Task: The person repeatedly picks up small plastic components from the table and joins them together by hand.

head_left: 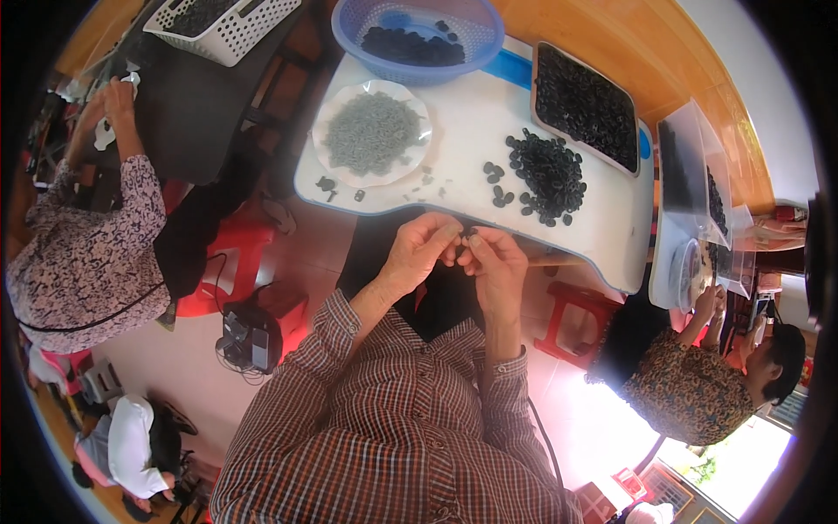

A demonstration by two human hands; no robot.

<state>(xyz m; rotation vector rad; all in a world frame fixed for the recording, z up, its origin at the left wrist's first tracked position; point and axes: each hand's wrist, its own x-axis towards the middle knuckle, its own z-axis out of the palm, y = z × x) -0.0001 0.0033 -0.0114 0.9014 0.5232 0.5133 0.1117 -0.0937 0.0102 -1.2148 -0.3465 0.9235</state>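
Note:
My left hand (422, 253) and my right hand (495, 265) meet in front of the table's near edge, thumbs and fingertips pinched together. A small dark bit shows between the fingertips, mostly hidden, so I cannot make out its kind. Just beyond, on the white table (463, 113), lies a loose pile of small black oval pieces (550, 177), with several strays at its left. A white scalloped plate (325, 118) to the left holds a heap of small translucent grey pieces (371, 131). A few dark scraps (326, 184) and pale bits lie near the front edge.
At the back stand a blue plastic basin (345, 48) with black pieces and a tray (535, 65) full of them. Red stools (576, 323) flank me. One person (96, 236) works at a dark table on the left, another (698, 375) on the right beside clear bins (694, 166).

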